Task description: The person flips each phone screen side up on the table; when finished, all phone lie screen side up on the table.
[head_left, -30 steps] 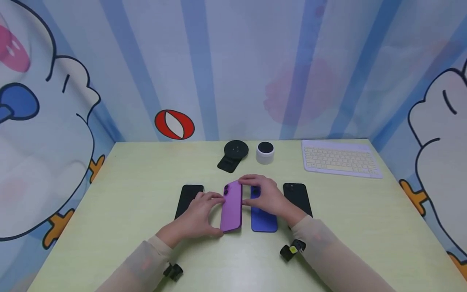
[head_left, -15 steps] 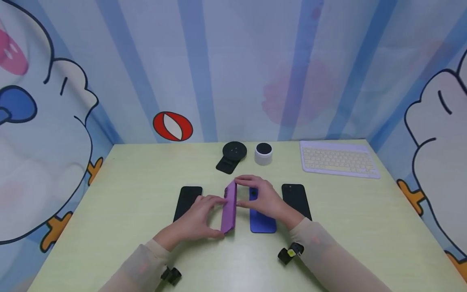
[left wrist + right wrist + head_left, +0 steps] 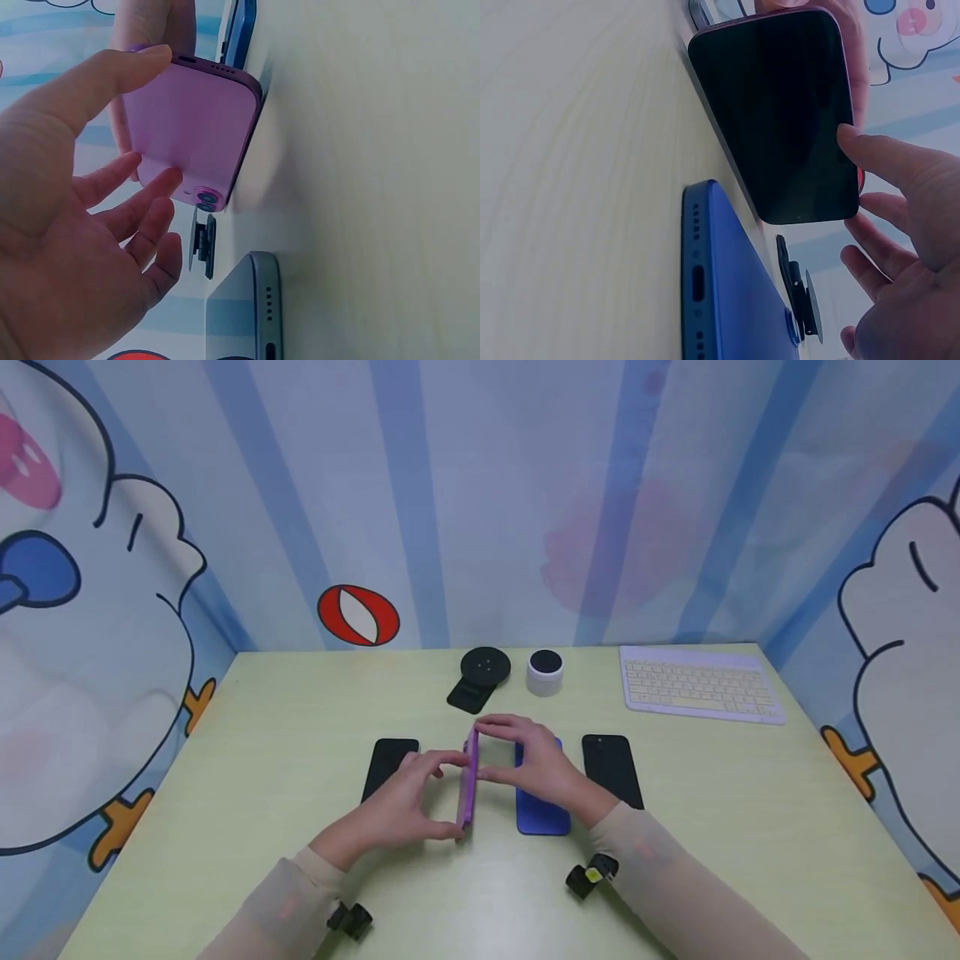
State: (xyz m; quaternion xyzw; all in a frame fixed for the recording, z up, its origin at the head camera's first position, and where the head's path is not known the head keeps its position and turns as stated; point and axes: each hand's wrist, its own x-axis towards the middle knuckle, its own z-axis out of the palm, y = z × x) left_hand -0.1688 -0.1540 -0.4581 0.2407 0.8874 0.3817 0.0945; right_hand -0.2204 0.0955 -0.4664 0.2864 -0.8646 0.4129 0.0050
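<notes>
A purple smartphone (image 3: pixel 468 781) stands tipped up on its long edge in the middle of the table. My left hand (image 3: pixel 390 814) holds it from the left, thumb at its bottom end and fingertips against the purple back (image 3: pixel 191 120) with its camera lenses. From the other side my right hand (image 3: pixel 543 768) grips it, thumb at the edge of the dark screen (image 3: pixel 780 120) and fingers at the top end. A blue phone (image 3: pixel 542 817) lies partly under my right hand. Black phones lie to either side, one at left (image 3: pixel 386 764) and one at right (image 3: pixel 612 768).
Behind the phones are a black round charging stand (image 3: pixel 485 668) with a flat base and a small white cylinder (image 3: pixel 544 677) with a black top. A lilac keyboard (image 3: pixel 701 685) lies at the back right. A printed backdrop (image 3: pixel 495 510) encloses the table.
The purple phone has turned from showing its back to nearly edge-on, its back now facing left. Both hands kept hold of it, and the right hand shifted slightly left.
</notes>
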